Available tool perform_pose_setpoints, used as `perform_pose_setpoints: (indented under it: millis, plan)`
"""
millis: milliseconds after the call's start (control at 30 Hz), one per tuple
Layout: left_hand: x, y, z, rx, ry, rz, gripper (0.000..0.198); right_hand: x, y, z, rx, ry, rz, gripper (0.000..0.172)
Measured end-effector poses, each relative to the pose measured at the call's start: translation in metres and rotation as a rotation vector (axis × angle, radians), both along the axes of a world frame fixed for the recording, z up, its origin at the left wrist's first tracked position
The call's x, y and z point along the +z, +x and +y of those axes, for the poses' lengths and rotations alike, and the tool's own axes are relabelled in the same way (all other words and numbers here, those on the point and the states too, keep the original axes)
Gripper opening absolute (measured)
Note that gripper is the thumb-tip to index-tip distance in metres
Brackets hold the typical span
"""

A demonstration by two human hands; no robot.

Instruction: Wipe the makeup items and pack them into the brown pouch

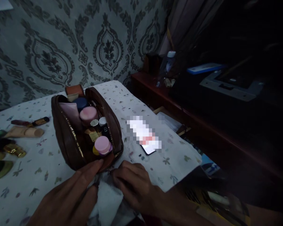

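A brown cosmetic bag (68, 138) lies unzipped on a floral tablecloth (37, 175), packed with small jars, among them a pink-lidded jar (102, 144) and a second pink jar (88, 115). My left hand (68, 196) lies just in front of the bag, fingers stretched out, a fingertip touching the bag's near end. My right hand (134, 185) is curled, fingers pressed down on a white cloth (108, 201) that lies between both hands.
Loose cosmetics, tubes and gold-capped items (14, 150), lie at the left. A phone (148, 147) rests right of the bag. A dark wooden shelf (169, 100) with a plastic bottle (168, 64) stands at the right. Patterned wallpaper is behind.
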State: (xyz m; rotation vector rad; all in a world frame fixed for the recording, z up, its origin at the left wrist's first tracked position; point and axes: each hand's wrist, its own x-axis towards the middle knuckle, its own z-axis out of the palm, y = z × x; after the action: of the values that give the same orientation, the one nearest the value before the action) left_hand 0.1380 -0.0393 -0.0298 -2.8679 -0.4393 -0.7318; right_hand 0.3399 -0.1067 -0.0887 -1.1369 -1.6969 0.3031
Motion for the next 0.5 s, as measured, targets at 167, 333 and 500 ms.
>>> perform_pose_setpoints:
  millis: [167, 333, 500]
  plan:
    - [-0.006, -0.002, 0.003, -0.033, -0.013, -0.048, 0.03, -0.002, 0.0, 0.0, -0.005, -0.007, -0.017, 0.015]
    - [-0.009, -0.009, 0.005, -0.057, 0.002, 0.0, 0.029, -0.001, 0.001, 0.0, 0.013, -0.017, -0.02, 0.015]
    - [-0.008, -0.009, 0.005, -0.036, -0.055, 0.038, 0.049, -0.001, 0.003, -0.001, 0.022, -0.03, -0.044, 0.014]
